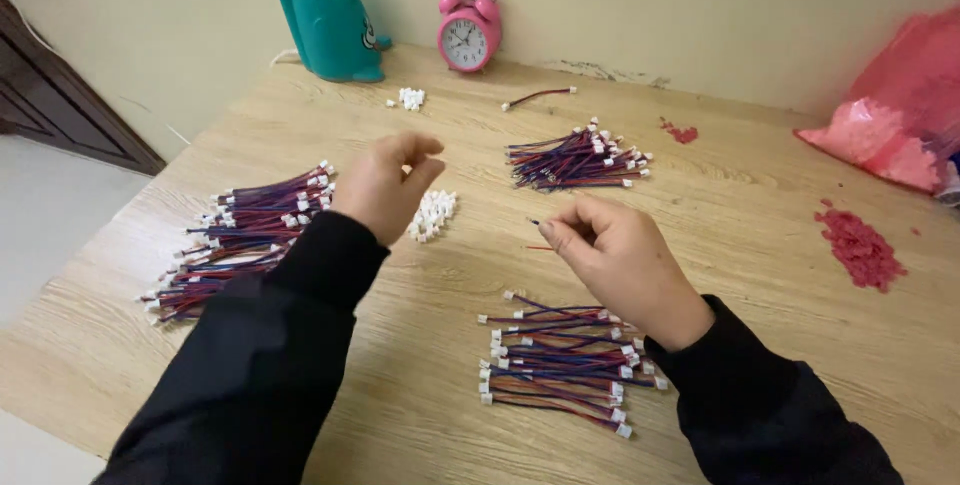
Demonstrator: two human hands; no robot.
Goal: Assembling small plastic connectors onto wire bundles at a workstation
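Thin red-and-blue wire lead (pixel 537 234) pinched at its tip between closed right hand (pixel 615 263) fingers, just right of small white plastic connector pile (pixel 431 214), left hand (pixel 385 185) loosely curled above that pile, contents indiscernible.

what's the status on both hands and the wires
Left hand loosely curled over small white plastic connectors. Right hand pinching thin red-and-blue wire. Nothing between them.

left hand (pixel 385 185) – raised, fingers curled loosely, black sleeve | right hand (pixel 620 260) – thumb and forefinger pinched together, wrist bent inward
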